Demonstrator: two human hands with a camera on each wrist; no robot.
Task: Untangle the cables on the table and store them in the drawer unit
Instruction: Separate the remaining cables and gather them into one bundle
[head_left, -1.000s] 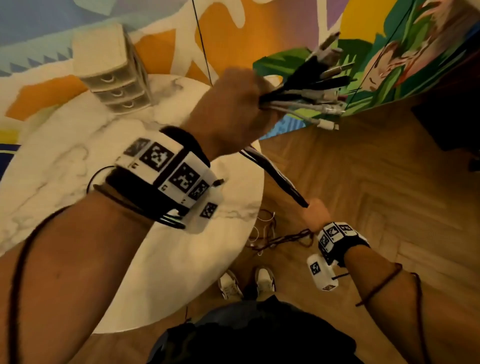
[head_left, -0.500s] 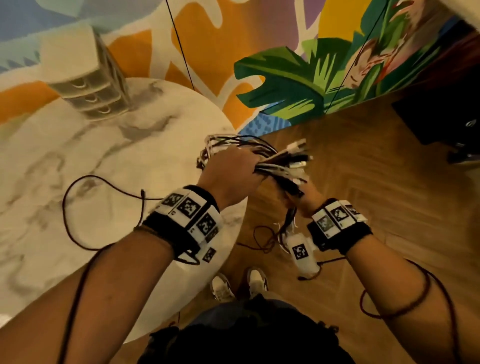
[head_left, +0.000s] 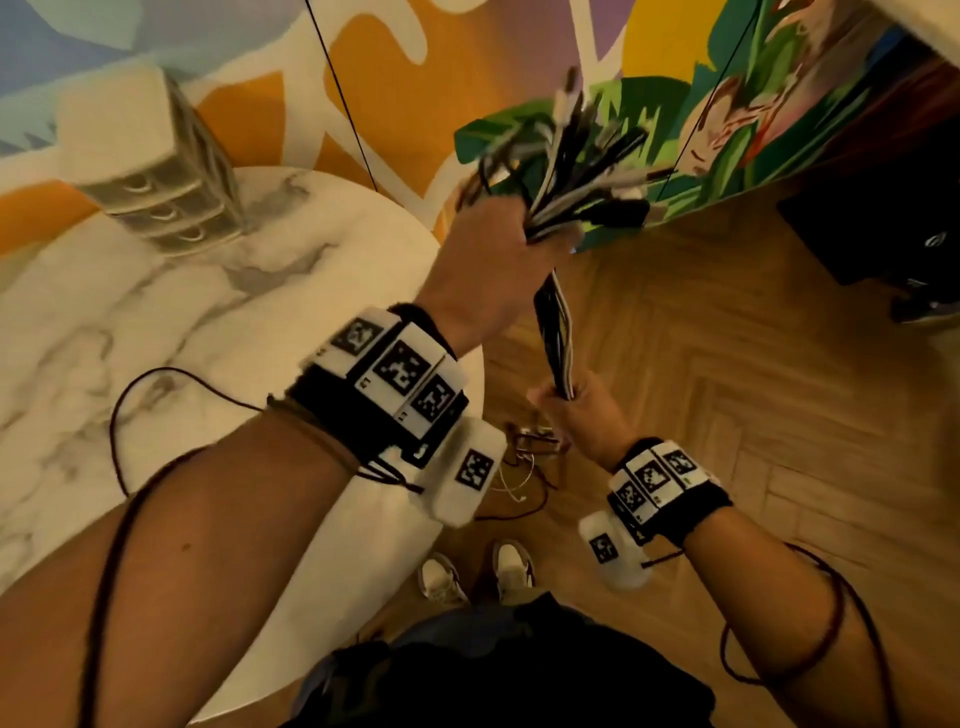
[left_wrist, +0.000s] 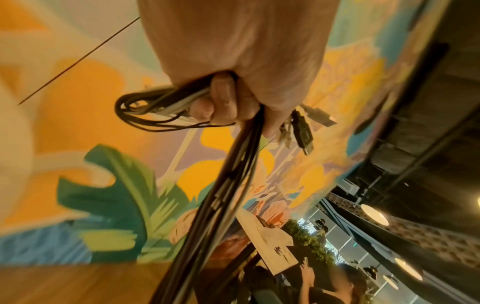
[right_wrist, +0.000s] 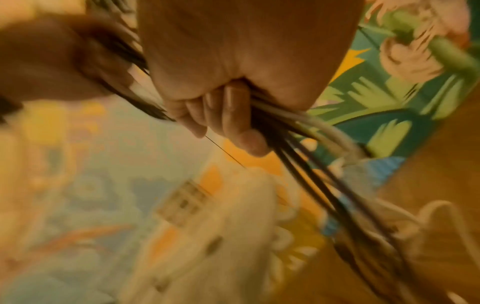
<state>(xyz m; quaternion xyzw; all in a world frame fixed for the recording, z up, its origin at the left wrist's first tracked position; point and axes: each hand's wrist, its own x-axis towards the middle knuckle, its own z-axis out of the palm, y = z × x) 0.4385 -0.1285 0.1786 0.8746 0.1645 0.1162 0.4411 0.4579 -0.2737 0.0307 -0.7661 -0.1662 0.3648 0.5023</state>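
Note:
Raised beyond the table's right edge, my left hand (head_left: 493, 244) grips a bundle of black and white cables (head_left: 556, 332), whose plug ends (head_left: 576, 156) fan out above the fist. Below it, my right hand (head_left: 576, 410) grips the same bundle, which runs straight between the two hands. Loose cable ends (head_left: 530, 462) dangle under the right hand towards the floor. In the left wrist view the fingers (left_wrist: 223, 100) curl round the cables (left_wrist: 228, 185), with USB plugs (left_wrist: 306, 127) beside them. The right wrist view is blurred, with fingers (right_wrist: 228, 115) wrapped round the cables (right_wrist: 298, 148). The small white drawer unit (head_left: 156, 171) stands at the table's far left.
The round marble table (head_left: 156, 312) carries the drawer unit and a thin dark wrist lead (head_left: 156, 379). Wooden floor (head_left: 727, 389) lies on the right, with my shoes (head_left: 478, 571) below. A painted wall is behind, and a dark object (head_left: 883, 223) sits far right.
Half a second ago the hands were close together low by the table edge. The left hand has risen with the plug ends, the right hand sits lower on the bundle, and the cables are stretched straight.

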